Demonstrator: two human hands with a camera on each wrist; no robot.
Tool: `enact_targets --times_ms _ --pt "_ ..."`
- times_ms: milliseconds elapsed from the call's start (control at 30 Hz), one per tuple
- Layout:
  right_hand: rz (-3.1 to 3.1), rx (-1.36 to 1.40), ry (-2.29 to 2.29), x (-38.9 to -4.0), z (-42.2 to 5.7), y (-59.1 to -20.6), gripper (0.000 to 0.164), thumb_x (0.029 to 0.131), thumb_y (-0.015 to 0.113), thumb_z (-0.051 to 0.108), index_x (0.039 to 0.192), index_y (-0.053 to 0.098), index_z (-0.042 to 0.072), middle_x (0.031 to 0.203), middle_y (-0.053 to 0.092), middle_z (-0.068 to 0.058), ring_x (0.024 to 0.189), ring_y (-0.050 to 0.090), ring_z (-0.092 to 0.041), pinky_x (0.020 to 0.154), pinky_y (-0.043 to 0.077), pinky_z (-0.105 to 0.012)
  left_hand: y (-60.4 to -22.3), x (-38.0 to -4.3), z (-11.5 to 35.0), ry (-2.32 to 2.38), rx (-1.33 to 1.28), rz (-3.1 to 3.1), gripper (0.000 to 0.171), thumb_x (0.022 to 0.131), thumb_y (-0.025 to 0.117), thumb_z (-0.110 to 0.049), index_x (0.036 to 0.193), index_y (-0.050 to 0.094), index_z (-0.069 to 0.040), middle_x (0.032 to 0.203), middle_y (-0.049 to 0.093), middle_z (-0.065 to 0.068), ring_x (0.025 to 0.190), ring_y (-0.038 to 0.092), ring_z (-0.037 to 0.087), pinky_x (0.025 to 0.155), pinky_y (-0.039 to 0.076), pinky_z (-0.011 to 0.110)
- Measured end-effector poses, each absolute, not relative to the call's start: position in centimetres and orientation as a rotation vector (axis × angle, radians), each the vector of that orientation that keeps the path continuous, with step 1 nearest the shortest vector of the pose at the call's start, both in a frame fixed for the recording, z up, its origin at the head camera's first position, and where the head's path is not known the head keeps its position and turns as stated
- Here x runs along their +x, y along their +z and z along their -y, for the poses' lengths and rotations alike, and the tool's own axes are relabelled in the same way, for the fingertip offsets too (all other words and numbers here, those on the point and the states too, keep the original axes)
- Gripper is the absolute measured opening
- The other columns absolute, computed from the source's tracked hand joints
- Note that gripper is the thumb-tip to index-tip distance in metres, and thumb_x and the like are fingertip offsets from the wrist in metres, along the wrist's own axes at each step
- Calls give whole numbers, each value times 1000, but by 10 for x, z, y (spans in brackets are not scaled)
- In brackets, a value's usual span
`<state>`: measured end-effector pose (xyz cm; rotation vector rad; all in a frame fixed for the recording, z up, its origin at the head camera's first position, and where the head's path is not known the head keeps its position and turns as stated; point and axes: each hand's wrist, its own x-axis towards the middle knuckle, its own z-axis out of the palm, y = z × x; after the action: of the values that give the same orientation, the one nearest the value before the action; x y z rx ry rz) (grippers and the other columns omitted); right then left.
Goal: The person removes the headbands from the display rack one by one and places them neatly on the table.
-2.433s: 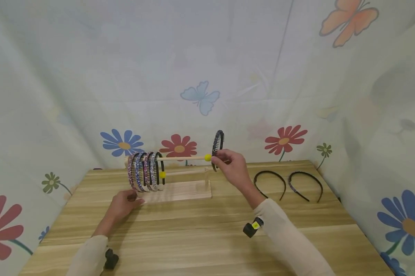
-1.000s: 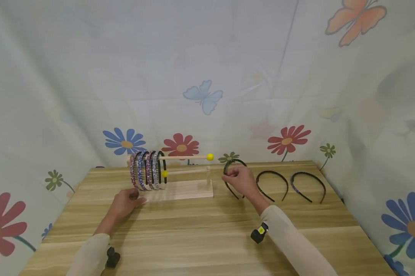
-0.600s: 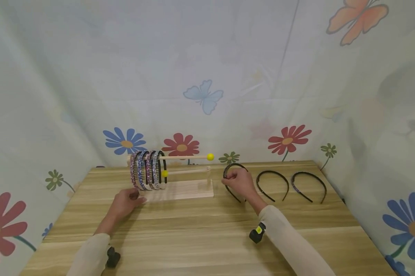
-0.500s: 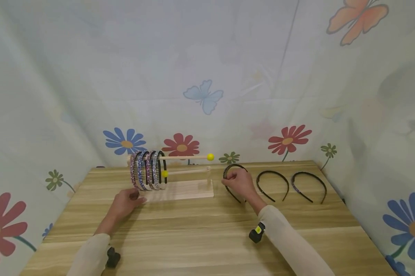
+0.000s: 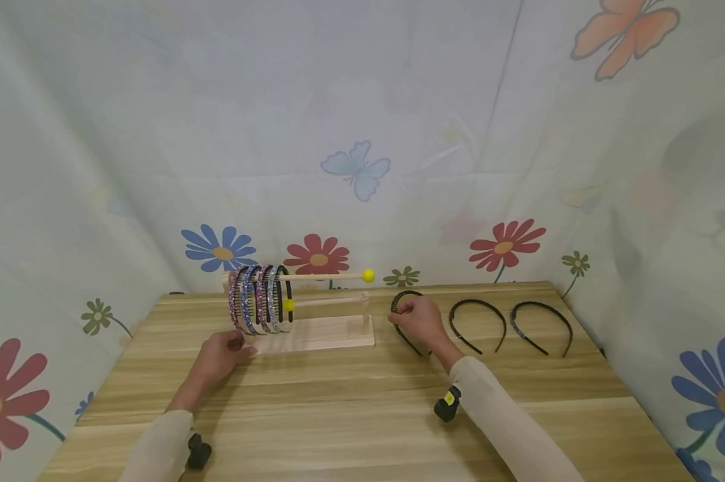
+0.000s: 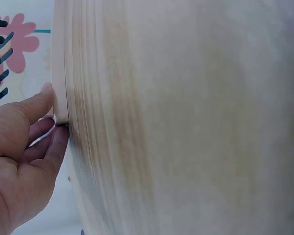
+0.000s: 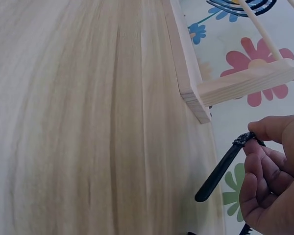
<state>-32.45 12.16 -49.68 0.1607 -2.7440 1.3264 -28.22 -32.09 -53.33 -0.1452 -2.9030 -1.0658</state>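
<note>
My right hand (image 5: pixel 421 319) pinches a black toothed headband (image 7: pixel 217 175) between thumb and fingertips, low at the table's far side, just right of the wooden headband rack (image 5: pixel 329 331). In the right wrist view, the headband's dark tip points down toward the tabletop, and glittery trim shows by the thumb. My left hand (image 5: pixel 215 357) grips the left front corner of the rack's base, thumb above and fingers at its end in the left wrist view. Several glittery headbands (image 5: pixel 246 301) in pink, blue and silver hang at the rack's left side. Two yellow balls cap its rods.
Two dark headbands lie flat to the right of my right hand: a plain-looking black headband (image 5: pixel 478 301) and one with a sparkly side (image 5: pixel 519 333). The wood-grain table (image 5: pixel 338 415) ends at a flower-printed curtain (image 5: pixel 362 100) behind.
My right hand has carried the headband from beside the upper rod's yellow ball to the right and down to the table. My left hand stays at the rack's base.
</note>
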Motion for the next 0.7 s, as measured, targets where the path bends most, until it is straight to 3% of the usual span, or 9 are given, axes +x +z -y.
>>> enact_targets --times_ms 267,467,700 --pt "2742 117 1368 -331 -121 -506 21 87 83 30 90 79 9 87 76 -3 81 70 -19 77 60 -41 -533 -282 321 -1038 -149 2899 35 95 75 -25 116 71 2 109 74 18 98 68 28 85 57 48" --pt "2760 62 1364 -335 -117 -512 21 88 82 33 94 80 12 90 77 0 84 71 -18 81 60 -43 -532 -283 321 -1029 -141 2910 26 95 75 -25 103 71 -1 90 69 8 78 54 19 69 48 33" --pt "2768 64 1332 -335 -112 -515 19 89 81 31 94 82 12 87 78 0 79 71 -16 76 60 -40 -531 -284 321 -1020 -140 2911 27 95 75 -24 107 72 -1 93 69 8 79 53 20 71 48 34"
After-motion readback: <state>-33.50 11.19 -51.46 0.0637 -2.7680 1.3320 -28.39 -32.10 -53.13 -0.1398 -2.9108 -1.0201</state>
